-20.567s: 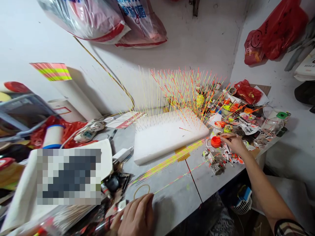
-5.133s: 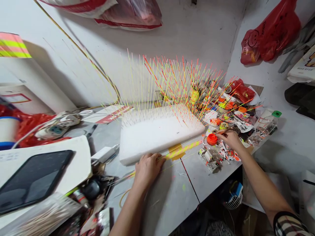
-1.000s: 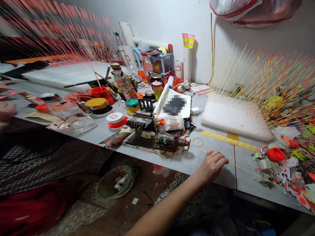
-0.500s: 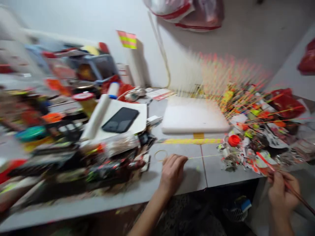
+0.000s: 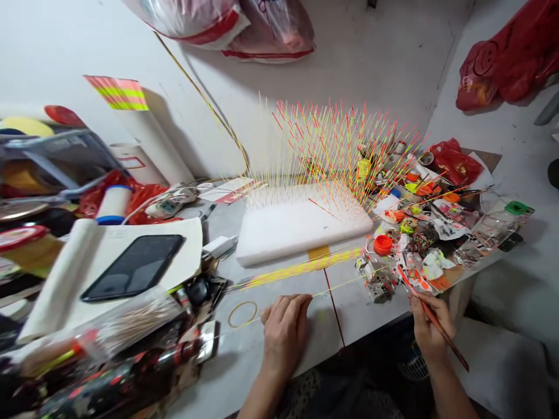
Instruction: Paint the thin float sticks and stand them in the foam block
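My left hand (image 5: 286,329) is closed in a pinch round a thin yellow stick (image 5: 340,286), which lies almost level just above the white table and points right toward the paint pots. In my right hand (image 5: 430,326) is a red-stained paintbrush (image 5: 443,334), gripped like a pen. Its tip is by a paint-spotted sheet (image 5: 421,278) at the table's right front edge. A red-orange paint cap (image 5: 382,245) sits between the two hands, farther back. Behind my left hand lies a row of yellow sticks (image 5: 301,269), and beyond it a white foam block (image 5: 301,230) with many upright painted sticks (image 5: 336,151).
A rubber band (image 5: 243,314) lies left of my left hand. Farther left are a phone (image 5: 133,267) on an open notebook (image 5: 181,224) and a bag of cotton swabs (image 5: 135,320). Paint-crusted jars and a clear bottle (image 5: 493,230) crowd the right side. Plastic bags (image 5: 275,29) hang above.
The view has swung to the right, so the table and both hands appear farther left. Both hands keep their grips on the stick and the paintbrush.
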The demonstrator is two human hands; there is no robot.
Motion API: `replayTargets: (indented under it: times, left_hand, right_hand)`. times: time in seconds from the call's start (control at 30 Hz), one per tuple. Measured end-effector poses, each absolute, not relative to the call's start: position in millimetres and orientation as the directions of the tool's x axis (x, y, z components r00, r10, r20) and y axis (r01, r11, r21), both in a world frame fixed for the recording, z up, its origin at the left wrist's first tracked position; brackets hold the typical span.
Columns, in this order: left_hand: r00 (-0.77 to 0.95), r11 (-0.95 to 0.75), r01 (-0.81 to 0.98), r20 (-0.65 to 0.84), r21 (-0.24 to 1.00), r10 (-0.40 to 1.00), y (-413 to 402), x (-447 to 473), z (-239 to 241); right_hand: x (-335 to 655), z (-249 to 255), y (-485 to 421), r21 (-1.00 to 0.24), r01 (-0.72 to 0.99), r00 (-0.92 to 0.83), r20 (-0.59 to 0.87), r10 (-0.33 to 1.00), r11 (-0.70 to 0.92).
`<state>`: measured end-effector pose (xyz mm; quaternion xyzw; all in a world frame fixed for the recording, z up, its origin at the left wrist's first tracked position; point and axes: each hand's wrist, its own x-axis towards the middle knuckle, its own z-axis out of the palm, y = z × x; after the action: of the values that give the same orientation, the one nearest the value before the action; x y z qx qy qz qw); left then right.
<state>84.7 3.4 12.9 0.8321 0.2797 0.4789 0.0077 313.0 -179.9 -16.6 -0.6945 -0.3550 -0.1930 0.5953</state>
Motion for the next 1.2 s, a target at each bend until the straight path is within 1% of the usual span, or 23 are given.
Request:
replayTargets:
  times: [0.07, 0.17, 0.33, 0.4, 0.5, 0.67, 0.9, 1.03, 1.2]
  left_hand:
    - [0.390, -0.848, 0.462, 0.800, 0.258, 0.456, 4, 84, 14]
    - [0.403, -0.854, 0.465, 0.803, 0.233, 0.438, 5, 81, 16]
    - [0.446, -0.847, 0.494, 0.779, 0.195, 0.440, 10, 66, 15]
    - [0.442, -0.839, 0.515, 0.786, 0.172, 0.433, 12, 59, 15]
    - [0.430, -0.825, 0.549, 0.803, 0.129, 0.412, 14, 53, 15]
    - [0.439, -0.840, 0.542, 0.839, 0.037, 0.320, 17, 53, 13]
    - [0.432, -0.849, 0.525, 0.842, 0.055, 0.322, 19, 53, 9]
    - [0.422, -0.847, 0.530, 0.852, 0.045, 0.310, 19, 54, 8]
    - [0.433, -0.848, 0.529, 0.851, 0.028, 0.298, 18, 55, 12]
  right_hand:
    - [310, -21, -176, -0.702, 0.712, 0.669, 0.686, 0.286, 0.016]
    - [305, -24, -168, -0.698, 0.714, 0.660, 0.697, 0.279, 0.053]
    - [303, -25, -155, -0.581, 0.807, 0.530, 0.792, 0.302, 0.107]
    - [304, -26, -150, -0.555, 0.820, 0.495, 0.811, 0.314, 0.142]
    - [303, -28, -143, -0.552, 0.820, 0.486, 0.812, 0.325, 0.153]
    - [302, -29, -137, -0.535, 0.831, 0.477, 0.826, 0.300, 0.152]
    - [305, -30, -137, -0.533, 0.835, 0.476, 0.823, 0.309, 0.134]
    - [306, -29, -136, -0.508, 0.850, 0.449, 0.836, 0.315, 0.138]
    - [304, -28, -138, -0.516, 0.840, 0.449, 0.834, 0.320, 0.166]
